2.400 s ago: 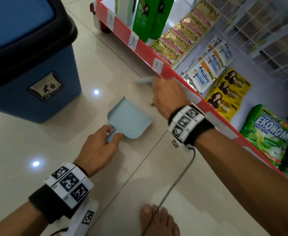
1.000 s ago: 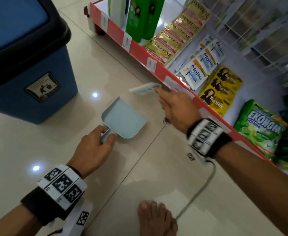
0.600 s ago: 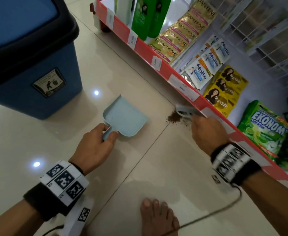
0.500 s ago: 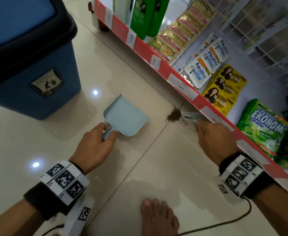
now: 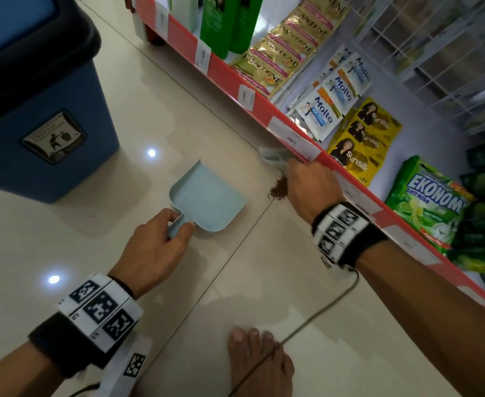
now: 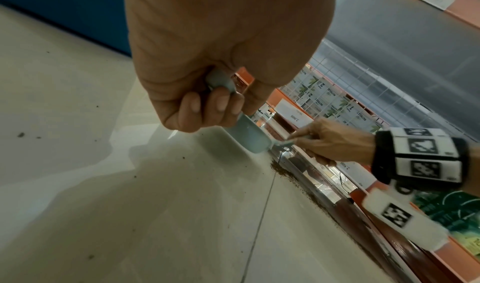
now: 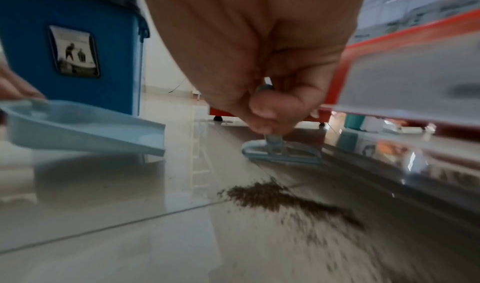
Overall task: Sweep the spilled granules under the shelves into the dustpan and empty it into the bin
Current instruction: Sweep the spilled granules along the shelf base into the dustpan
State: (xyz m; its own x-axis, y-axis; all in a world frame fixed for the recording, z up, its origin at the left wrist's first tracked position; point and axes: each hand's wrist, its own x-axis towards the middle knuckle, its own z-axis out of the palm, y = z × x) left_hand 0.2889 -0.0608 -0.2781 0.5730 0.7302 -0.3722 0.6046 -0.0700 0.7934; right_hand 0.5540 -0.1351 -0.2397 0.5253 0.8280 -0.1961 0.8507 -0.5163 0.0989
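A pale blue dustpan (image 5: 207,196) (image 7: 78,127) (image 6: 246,135) rests on the tiled floor, its mouth tilted toward the shelf. My left hand (image 5: 155,242) (image 6: 207,104) grips its short handle. My right hand (image 5: 310,187) (image 7: 270,104) (image 6: 330,141) grips a small pale blue brush (image 5: 275,157) (image 7: 281,154), whose head is low at the shelf's red front edge (image 5: 230,75), beyond the pile. A small pile of brown granules (image 5: 278,190) (image 7: 280,197) (image 6: 280,170) lies on the floor between the dustpan and the shelf. A thinner trail of granules runs on along the shelf base.
A blue bin (image 5: 35,124) (image 7: 72,47) with a black lid stands at the upper left, beyond the dustpan. The low shelf holds sachets (image 5: 330,110) and green packs (image 5: 430,202). My bare foot (image 5: 258,362) and a thin cable (image 5: 321,313) lie on the floor nearby.
My right hand has swung the brush back from the right along the shelf edge toward the dustpan. The granule pile lies a little nearer the dustpan. The left hand and dustpan have stayed put.
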